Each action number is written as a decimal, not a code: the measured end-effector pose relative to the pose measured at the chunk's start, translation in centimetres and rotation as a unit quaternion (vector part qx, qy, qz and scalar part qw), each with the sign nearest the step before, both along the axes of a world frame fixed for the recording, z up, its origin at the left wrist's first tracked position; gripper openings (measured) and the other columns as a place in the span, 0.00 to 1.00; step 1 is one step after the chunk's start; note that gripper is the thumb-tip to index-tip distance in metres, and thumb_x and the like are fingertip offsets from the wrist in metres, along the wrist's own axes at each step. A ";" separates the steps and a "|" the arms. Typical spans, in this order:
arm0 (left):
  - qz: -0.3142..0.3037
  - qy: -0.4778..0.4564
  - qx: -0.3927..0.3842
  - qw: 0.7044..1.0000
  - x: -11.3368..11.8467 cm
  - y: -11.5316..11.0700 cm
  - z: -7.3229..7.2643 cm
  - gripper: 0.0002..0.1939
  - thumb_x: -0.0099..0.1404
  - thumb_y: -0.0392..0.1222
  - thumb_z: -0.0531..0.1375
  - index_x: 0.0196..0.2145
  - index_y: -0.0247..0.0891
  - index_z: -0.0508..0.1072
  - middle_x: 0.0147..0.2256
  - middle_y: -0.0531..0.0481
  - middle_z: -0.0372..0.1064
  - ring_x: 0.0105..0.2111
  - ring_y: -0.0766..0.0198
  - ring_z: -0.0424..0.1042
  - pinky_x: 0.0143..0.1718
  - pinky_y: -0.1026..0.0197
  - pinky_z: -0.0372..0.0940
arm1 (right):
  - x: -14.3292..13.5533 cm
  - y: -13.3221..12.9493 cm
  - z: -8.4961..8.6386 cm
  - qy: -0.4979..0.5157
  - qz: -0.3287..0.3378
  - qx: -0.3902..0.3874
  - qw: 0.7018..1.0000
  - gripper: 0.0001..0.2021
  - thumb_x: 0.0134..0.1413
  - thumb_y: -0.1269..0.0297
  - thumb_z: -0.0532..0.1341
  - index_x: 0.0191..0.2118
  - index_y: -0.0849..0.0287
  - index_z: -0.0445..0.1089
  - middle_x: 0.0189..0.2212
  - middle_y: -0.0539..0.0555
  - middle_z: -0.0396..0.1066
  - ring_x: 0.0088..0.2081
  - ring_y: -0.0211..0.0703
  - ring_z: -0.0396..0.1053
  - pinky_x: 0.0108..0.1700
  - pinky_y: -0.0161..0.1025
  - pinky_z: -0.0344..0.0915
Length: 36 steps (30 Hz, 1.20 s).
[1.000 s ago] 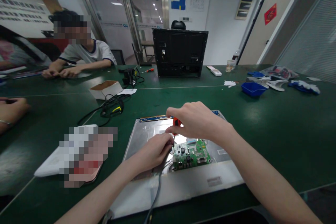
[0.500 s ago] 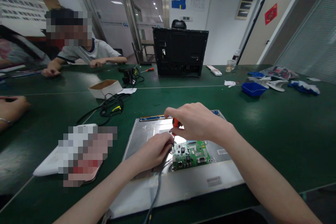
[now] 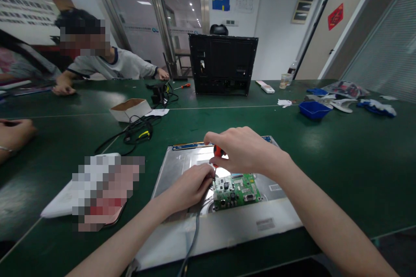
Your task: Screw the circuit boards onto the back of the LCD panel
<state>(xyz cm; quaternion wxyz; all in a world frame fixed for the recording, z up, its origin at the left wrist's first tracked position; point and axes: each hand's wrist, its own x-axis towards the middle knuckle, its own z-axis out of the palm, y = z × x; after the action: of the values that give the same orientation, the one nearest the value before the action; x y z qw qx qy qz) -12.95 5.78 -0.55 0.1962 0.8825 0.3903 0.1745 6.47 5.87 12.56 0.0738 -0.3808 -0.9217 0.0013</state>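
Note:
My right hand [image 3: 242, 149] is wrapped over the handle of an orange-and-black screwdriver [image 3: 217, 151], held upright with its shaft pointing down. The shaft ends at the left upper corner of a green circuit board [image 3: 236, 190]. Close against that corner is my left hand [image 3: 196, 181], its fingers curled together around the screwdriver's lower end; what they pinch is hidden. The board lies on the silver metal back of a display panel [image 3: 175, 162], flat on the table. A grey cable [image 3: 195, 238] runs from under my left hand to the front edge.
The green table [image 3: 325, 160] carries a black monitor casing [image 3: 223, 65] standing at the back. Left are an open white box [image 3: 130, 110], tangled black cables [image 3: 134, 132] and a blurred pink phone-like object [image 3: 110, 199]. A blue tray [image 3: 313, 110] sits right. A co-worker [image 3: 120, 65] sits far left.
My hands, the screwdriver and the board look almost unchanged. Across the table, the co-worker has stretched an arm rightward, towards the black device and cables.

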 end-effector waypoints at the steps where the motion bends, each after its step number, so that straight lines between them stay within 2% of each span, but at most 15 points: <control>1: -0.002 0.000 0.000 1.000 0.0 0.0 0.1 0.06 0.66 0.36 0.49 0.34 0.38 0.65 0.33 0.47 0.69 0.31 0.59 0.66 0.32 0.58 0.60 | 0.0 0.0 0.0 0.001 0.000 0.001 1.000 0.14 0.58 0.61 0.61 0.49 0.56 0.64 0.37 0.53 0.77 0.35 0.44 0.72 0.26 0.35 0.47; 5: -0.005 -0.004 -0.002 1.000 0.1 -0.1 0.2 0.06 0.66 0.36 0.49 0.34 0.38 0.65 0.33 0.47 0.69 0.31 0.59 0.66 0.32 0.59 0.59 | 0.1 0.2 -0.1 0.007 0.003 0.008 1.000 0.14 0.60 0.56 0.60 0.48 0.56 0.65 0.35 0.52 0.77 0.34 0.44 0.72 0.26 0.35 0.48; 9: -0.002 0.002 -0.002 1.000 0.0 0.0 0.1 0.06 0.66 0.36 0.49 0.34 0.38 0.65 0.33 0.47 0.69 0.31 0.59 0.66 0.32 0.59 0.59 | 0.1 0.1 0.0 0.003 0.003 0.011 1.000 0.12 0.61 0.55 0.59 0.46 0.56 0.66 0.34 0.52 0.77 0.33 0.44 0.72 0.25 0.35 0.47; 14: -0.002 0.003 0.000 1.000 0.0 0.0 0.0 0.07 0.67 0.35 0.49 0.36 0.38 0.66 0.34 0.46 0.70 0.32 0.58 0.66 0.33 0.58 0.60 | -0.1 0.1 0.0 0.004 0.010 0.007 1.000 0.11 0.60 0.62 0.59 0.47 0.57 0.66 0.35 0.52 0.77 0.34 0.43 0.72 0.26 0.35 0.48; 22: -0.011 -0.006 -0.015 1.000 -0.2 0.3 -0.6 0.07 0.68 0.36 0.50 0.40 0.38 0.67 0.39 0.45 0.71 0.37 0.56 0.68 0.39 0.55 0.63 | -0.1 -0.2 -0.2 0.012 0.039 0.014 0.999 0.15 0.56 0.67 0.59 0.50 0.57 0.63 0.39 0.53 0.76 0.35 0.43 0.72 0.26 0.36 0.47; 31: -0.002 0.003 -0.009 1.000 -0.1 0.1 -0.3 0.07 0.68 0.35 0.50 0.38 0.37 0.67 0.37 0.45 0.71 0.35 0.57 0.69 0.36 0.56 0.63 | -0.1 -0.1 -0.1 0.000 0.026 0.024 0.999 0.12 0.61 0.56 0.59 0.46 0.55 0.67 0.32 0.52 0.76 0.31 0.41 0.70 0.26 0.35 0.46; 36: -0.007 -0.003 -0.008 1.000 -0.1 0.0 -0.1 0.07 0.68 0.35 0.50 0.39 0.37 0.67 0.37 0.46 0.71 0.35 0.57 0.68 0.36 0.56 0.63 | -0.1 0.0 -0.3 0.003 0.021 0.022 1.000 0.10 0.61 0.59 0.59 0.46 0.55 0.68 0.31 0.52 0.76 0.30 0.39 0.69 0.26 0.35 0.46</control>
<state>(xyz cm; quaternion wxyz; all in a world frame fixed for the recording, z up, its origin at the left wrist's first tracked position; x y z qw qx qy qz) -13.01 5.81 -0.69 0.2056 0.8828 0.3852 0.1731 6.37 5.85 12.28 0.0849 -0.3595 -0.9291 -0.0167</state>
